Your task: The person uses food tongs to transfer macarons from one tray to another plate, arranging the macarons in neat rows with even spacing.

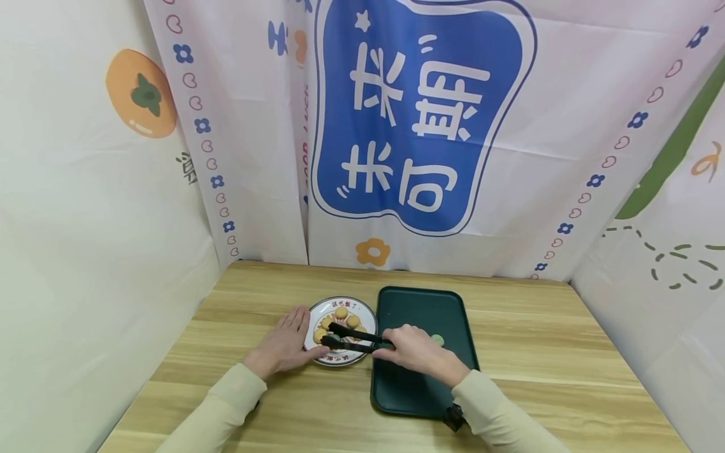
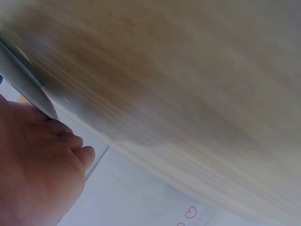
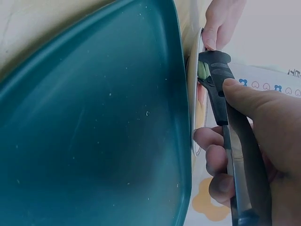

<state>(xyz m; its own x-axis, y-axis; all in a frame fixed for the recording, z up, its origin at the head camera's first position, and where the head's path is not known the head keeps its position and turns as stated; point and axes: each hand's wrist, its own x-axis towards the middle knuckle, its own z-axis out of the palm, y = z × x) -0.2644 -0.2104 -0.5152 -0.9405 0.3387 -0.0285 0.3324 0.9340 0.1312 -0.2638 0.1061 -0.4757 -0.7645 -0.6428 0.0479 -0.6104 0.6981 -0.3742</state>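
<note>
My left hand [image 1: 287, 340] rests against the left side of the white plate [image 1: 367, 308], fingers stretched along its rim and thumb at the near edge. Several small round yellow biscuit-like pieces [image 1: 341, 312] lie on the plate. In my right hand [image 1: 412, 347] I hold black tongs [image 1: 360, 334], which reach left over the plate. A green piece [image 3: 201, 70] shows between the tong tips in the right wrist view. Another round green piece [image 1: 437, 340] lies on the dark green tray [image 1: 416, 393], partly behind my right hand.
The tray stands just right of the plate on the wooden table [image 1: 306, 409]. Printed cloth [image 1: 260, 189] hangs behind the table and along both sides. A small black object [image 1: 454, 417] shows by my right sleeve, at the tray's near corner.
</note>
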